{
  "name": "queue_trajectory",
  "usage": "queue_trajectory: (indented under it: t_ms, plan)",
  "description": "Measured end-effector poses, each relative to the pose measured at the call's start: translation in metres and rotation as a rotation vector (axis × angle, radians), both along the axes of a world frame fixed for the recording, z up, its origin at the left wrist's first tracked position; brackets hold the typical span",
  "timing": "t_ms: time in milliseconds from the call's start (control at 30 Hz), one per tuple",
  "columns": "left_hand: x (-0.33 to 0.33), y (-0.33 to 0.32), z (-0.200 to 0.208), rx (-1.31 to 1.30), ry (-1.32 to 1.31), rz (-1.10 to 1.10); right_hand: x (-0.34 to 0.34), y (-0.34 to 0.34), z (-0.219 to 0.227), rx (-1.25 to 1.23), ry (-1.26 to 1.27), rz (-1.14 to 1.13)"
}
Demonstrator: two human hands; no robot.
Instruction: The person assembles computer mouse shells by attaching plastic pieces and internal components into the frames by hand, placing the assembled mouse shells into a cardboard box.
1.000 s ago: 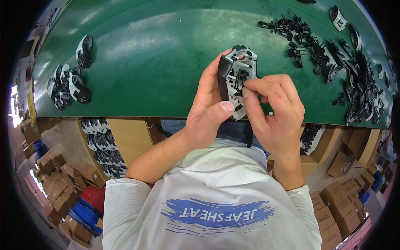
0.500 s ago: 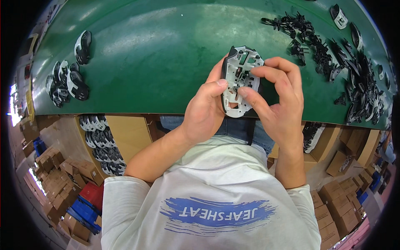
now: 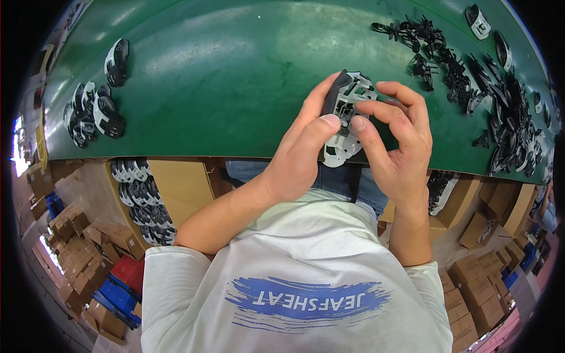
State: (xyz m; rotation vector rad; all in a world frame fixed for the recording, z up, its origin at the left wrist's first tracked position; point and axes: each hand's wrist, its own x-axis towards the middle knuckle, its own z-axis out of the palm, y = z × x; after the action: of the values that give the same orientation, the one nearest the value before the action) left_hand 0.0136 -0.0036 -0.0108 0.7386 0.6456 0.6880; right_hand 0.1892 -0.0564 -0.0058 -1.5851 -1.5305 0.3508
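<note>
Over the table's near edge I hold a white and black plastic shell, shaped like a computer mouse cover, its ribbed inner side showing. My left hand is closed round its left side, with the thumb on the rim and the fingers behind. A small black plastic part sits within the shell's middle. My right hand has its thumb and index finger bent in a pinch at that part, the other fingers raised. The fingertips hide part of their contact with it.
On the green table lie a pile of small black plastic parts and a heap of dark shells at the right. More shells lie at the left. Below the edge, an open carton stands beside stacked shells.
The shell has tilted, showing more of its dark outer side, and shifted slightly right. My left thumb has moved right along it; my right thumb has come up closer to the index finger.
</note>
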Motion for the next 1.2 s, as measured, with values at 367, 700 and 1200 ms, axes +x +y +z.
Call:
queue_trajectory:
  t_ms: [367, 700, 1200]
  plan:
    - [-0.001, -0.009, -0.002, 0.214, 0.046, -0.059, -0.015, -0.002, -0.001, 0.101, -0.098, -0.093]
    - [-0.004, -0.021, 0.004, 0.124, 0.023, 0.027, -0.022, -0.009, -0.009, 0.234, -0.067, -0.072]
    - [-0.005, -0.044, 0.000, 0.194, -0.022, 0.176, -0.032, -0.010, -0.009, 0.227, 0.013, -0.031]
